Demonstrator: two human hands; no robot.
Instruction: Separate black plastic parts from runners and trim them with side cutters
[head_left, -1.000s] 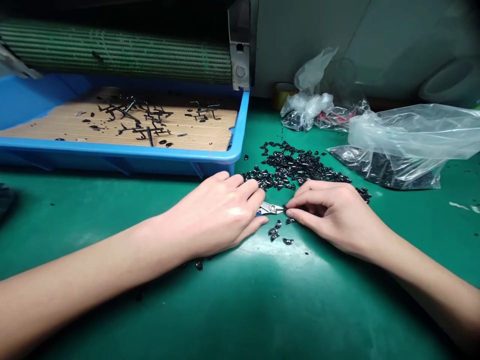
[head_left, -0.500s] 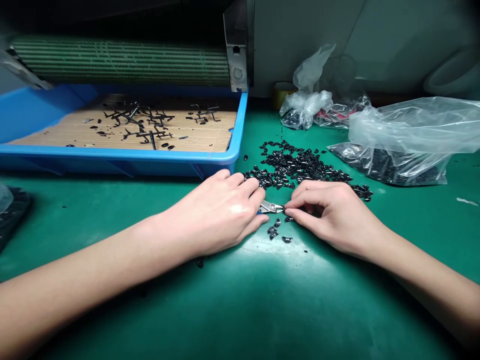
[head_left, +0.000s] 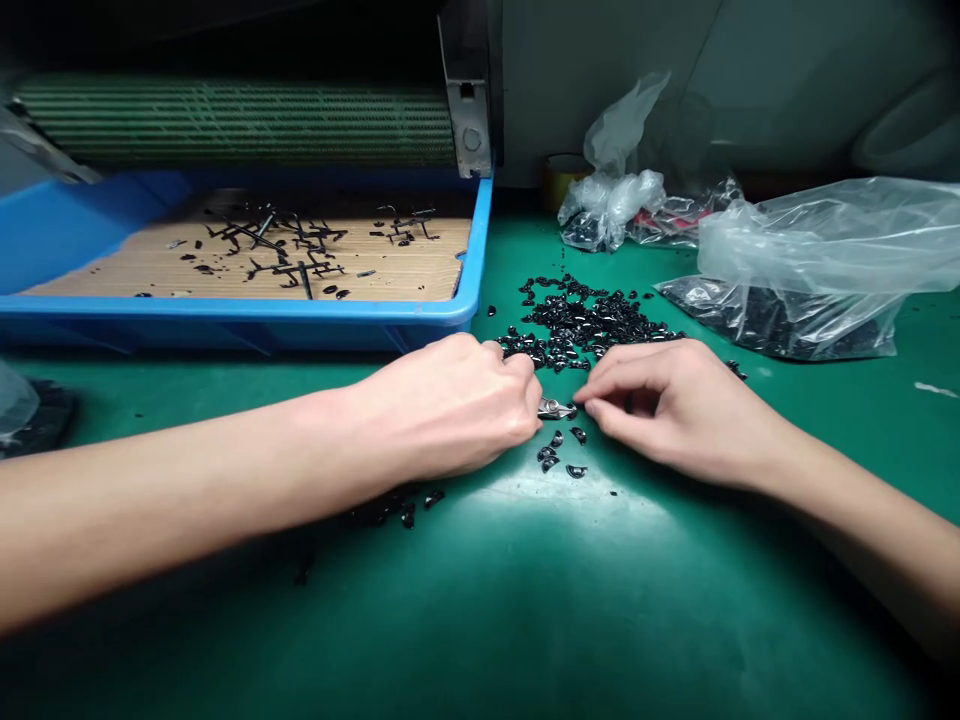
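Observation:
My left hand (head_left: 472, 410) is closed around a pair of small nippers (head_left: 553, 409), their metal jaws pointing right and their handles hidden under my fingers. At the jaw tips is a small glossy black plastic piece (head_left: 571, 411). My right hand (head_left: 675, 410) pinches at that piece with thumb and fingertips, from the right side. Several curved black pieces (head_left: 549, 455) lie just below the nippers. Behind both hands spreads a heap of similar shiny black pieces (head_left: 592, 322) on the green table. More pieces (head_left: 408, 515) lie beneath my left forearm, partly hidden.
A blue tray (head_left: 450, 312) lined with cardboard holds black plastic sprues (head_left: 300, 250) at the left. Above it runs a green ribbed roller (head_left: 240, 120) with a metal bracket (head_left: 471, 130). Clear plastic bags (head_left: 810, 280) of black parts stand at the right, with yellow tape (head_left: 564, 180) behind.
My left hand has squeezed further shut on the nippers, its thumb now tucked in, and the handles have come together. My right hand has shifted slightly up and right.

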